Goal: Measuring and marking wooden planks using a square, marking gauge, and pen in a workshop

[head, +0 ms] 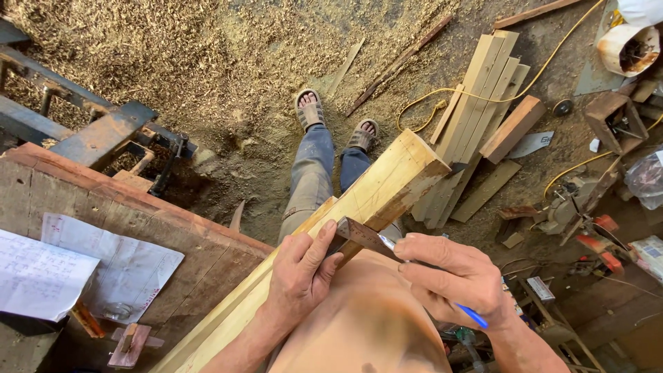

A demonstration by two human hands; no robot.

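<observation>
Against timber post (387,183), left hand (300,273) fingers pressing square (362,235), right hand (456,276) pinching pen (469,314)

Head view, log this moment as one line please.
left hand: pressing metal square on timber beam | right hand: blue pen at square's edge | beam rests on workbench
</observation>
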